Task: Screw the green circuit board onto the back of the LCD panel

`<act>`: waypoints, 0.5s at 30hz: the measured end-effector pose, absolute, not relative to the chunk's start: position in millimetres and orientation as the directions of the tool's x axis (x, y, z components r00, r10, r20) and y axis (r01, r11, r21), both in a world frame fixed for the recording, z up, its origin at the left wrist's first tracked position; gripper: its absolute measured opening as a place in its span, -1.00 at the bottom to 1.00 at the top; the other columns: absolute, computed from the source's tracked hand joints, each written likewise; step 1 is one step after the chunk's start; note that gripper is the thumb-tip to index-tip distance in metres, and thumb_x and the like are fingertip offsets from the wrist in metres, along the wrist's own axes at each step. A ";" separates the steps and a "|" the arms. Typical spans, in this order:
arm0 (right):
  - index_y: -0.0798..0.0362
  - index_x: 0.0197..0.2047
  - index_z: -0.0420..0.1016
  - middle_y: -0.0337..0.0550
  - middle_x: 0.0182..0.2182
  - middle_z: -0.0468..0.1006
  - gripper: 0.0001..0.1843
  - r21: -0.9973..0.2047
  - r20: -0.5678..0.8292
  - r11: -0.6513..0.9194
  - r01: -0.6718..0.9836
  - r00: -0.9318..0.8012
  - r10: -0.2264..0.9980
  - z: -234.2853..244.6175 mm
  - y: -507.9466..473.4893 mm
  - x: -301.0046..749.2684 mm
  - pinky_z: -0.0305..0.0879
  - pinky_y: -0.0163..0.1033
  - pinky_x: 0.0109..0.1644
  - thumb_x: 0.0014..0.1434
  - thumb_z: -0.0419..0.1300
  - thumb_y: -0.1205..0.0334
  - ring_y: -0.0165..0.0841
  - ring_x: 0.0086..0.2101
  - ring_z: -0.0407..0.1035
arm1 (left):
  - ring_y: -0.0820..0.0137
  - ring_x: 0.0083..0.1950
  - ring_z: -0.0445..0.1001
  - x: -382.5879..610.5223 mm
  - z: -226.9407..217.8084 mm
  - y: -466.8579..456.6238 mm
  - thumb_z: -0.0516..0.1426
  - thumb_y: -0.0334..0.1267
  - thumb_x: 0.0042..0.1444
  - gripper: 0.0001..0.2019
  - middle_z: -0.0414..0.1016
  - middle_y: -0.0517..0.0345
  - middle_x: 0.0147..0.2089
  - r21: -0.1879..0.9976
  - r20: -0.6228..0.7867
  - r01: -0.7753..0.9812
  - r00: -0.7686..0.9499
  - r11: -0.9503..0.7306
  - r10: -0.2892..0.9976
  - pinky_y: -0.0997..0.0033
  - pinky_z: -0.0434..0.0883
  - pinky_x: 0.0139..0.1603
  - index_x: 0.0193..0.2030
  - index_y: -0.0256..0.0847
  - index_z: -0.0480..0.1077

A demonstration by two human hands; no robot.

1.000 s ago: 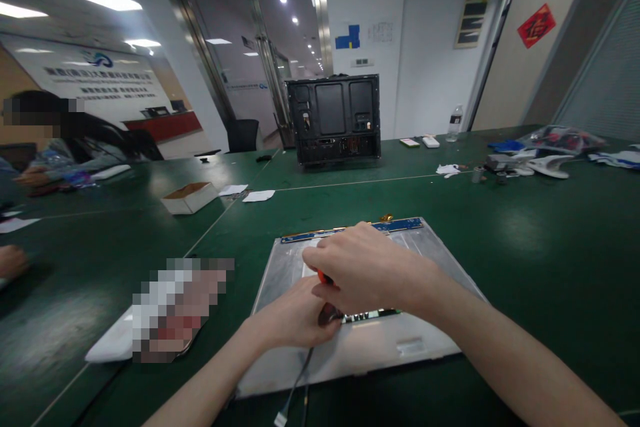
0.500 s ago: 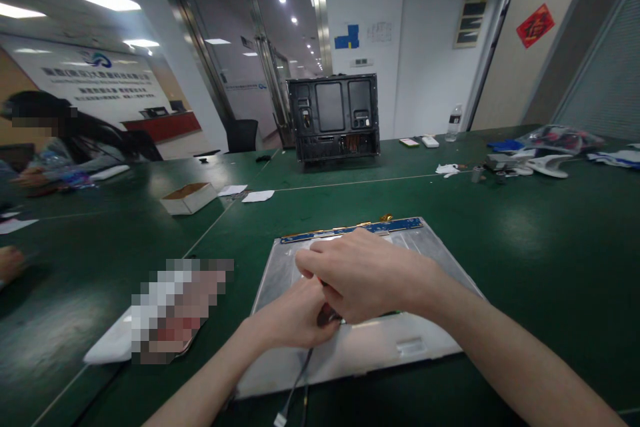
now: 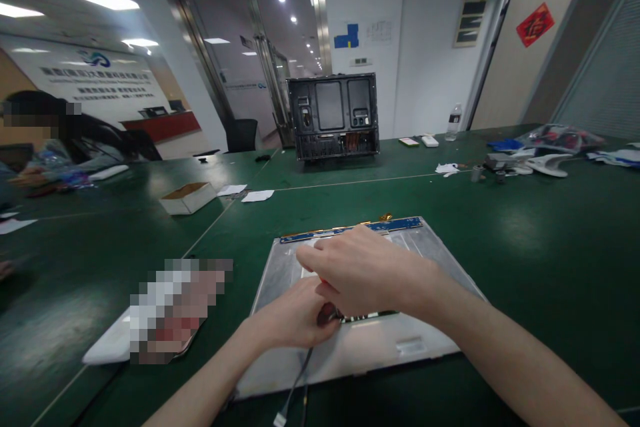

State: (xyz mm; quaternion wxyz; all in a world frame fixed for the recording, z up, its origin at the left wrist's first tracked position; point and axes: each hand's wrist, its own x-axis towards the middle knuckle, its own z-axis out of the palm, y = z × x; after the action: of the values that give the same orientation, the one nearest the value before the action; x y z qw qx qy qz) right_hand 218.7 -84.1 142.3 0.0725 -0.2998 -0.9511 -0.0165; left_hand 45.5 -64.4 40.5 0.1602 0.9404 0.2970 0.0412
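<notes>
A flat silver display panel point(image 3: 350, 363) lies on the green table, with a blue circuit strip point(image 3: 400, 225) along its far edge. Over the panel's middle, my right hand point(image 3: 360, 270) is closed round what looks like a red-handled screwdriver point(image 3: 323, 280); only a sliver of red shows. My left hand point(image 3: 295, 313) is low against the panel under it, fingers curled together; what they grip is hidden. Beside them a narrow green circuit board point(image 3: 367, 316) partly shows. A thin cable point(image 3: 297, 380) with a white plug hangs over the near edge.
A black monitor-like housing point(image 3: 333, 117) stands upright at the back. To the left are an open white box point(image 3: 189, 200), papers point(image 3: 257, 195) and a white packet point(image 3: 113, 337). A bottle point(image 3: 453, 123) and a plastic bag point(image 3: 560, 139) lie toward the back right. A person sits far left.
My right hand has turned slightly at the wrist and lifted its lower fingers, uncovering more of the green circuit board. My left hand stays in place. The other person's hand at far left has drawn back.
</notes>
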 end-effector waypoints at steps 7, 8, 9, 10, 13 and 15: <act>0.09 -0.13 0.35 -0.10 -0.32 0.58 -0.81 -0.002 0.160 0.813 0.582 -0.803 0.574 142.0 -84.5 219.2 -0.05 -0.29 -0.53 0.18 0.14 0.23 -0.31 -0.41 0.43 | 0.36 -0.42 0.33 45.9 43.4 -65.7 0.04 -0.31 0.03 -0.90 0.38 0.17 -0.49 0.271 -0.002 0.550 0.821 -0.790 0.571 0.41 0.24 -0.42 -0.48 -0.20 0.27; 0.09 -0.15 0.35 -0.09 -0.31 0.58 -0.81 -0.002 0.150 0.816 0.577 -0.807 0.571 142.8 -85.2 219.5 -0.06 -0.29 -0.54 0.15 0.16 0.24 -0.30 -0.40 0.44 | 0.35 -0.42 0.33 46.1 43.5 -65.4 0.04 -0.31 0.03 -0.89 0.38 0.17 -0.49 0.272 0.002 0.546 0.823 -0.792 0.568 0.41 0.25 -0.41 -0.50 -0.20 0.26; 0.09 -0.16 0.36 -0.10 -0.30 0.58 -0.81 -0.004 0.141 0.822 0.570 -0.813 0.564 143.6 -85.8 219.7 -0.06 -0.29 -0.54 0.13 0.17 0.25 -0.30 -0.40 0.44 | 0.35 -0.41 0.34 46.3 43.3 -64.9 0.05 -0.31 0.03 -0.89 0.39 0.17 -0.49 0.280 0.005 0.541 0.825 -0.793 0.564 0.41 0.25 -0.40 -0.50 -0.20 0.25; 0.09 -0.17 0.36 -0.10 -0.30 0.58 -0.82 -0.005 0.139 0.826 0.563 -0.818 0.558 144.2 -86.3 220.0 -0.07 -0.30 -0.55 0.12 0.17 0.27 -0.30 -0.40 0.44 | 0.36 -0.42 0.34 46.3 42.9 -64.4 0.06 -0.30 0.02 -0.89 0.40 0.17 -0.48 0.292 0.007 0.536 0.827 -0.792 0.562 0.41 0.25 -0.40 -0.50 -0.20 0.26; 0.09 -0.15 0.36 -0.11 -0.32 0.58 -0.82 -0.003 0.139 0.825 0.565 -0.817 0.560 144.7 -86.7 220.0 -0.07 -0.30 -0.56 0.13 0.13 0.33 -0.31 -0.43 0.43 | 0.35 -0.41 0.35 45.7 41.5 -63.1 0.07 -0.30 0.02 -0.94 0.43 0.16 -0.44 0.322 0.001 0.532 0.827 -0.783 0.562 0.41 0.26 -0.40 -0.43 -0.21 0.29; 0.08 -0.14 0.36 -0.10 -0.33 0.58 -0.82 0.002 0.145 0.815 0.580 -0.806 0.574 144.2 -86.2 219.6 -0.06 -0.30 -0.55 0.14 0.12 0.31 -0.31 -0.44 0.42 | 0.32 -0.37 0.37 44.9 41.0 -62.9 0.07 -0.29 0.05 -0.93 0.44 0.13 -0.41 0.338 -0.019 0.531 0.829 -0.777 0.558 0.39 0.27 -0.37 -0.41 -0.21 0.32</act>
State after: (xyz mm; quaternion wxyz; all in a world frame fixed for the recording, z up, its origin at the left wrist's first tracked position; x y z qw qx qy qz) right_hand 219.6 -86.2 144.2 0.0691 -0.3035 -0.9500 -0.0232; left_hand 44.9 -62.9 41.0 0.1668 0.9417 0.2891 0.0411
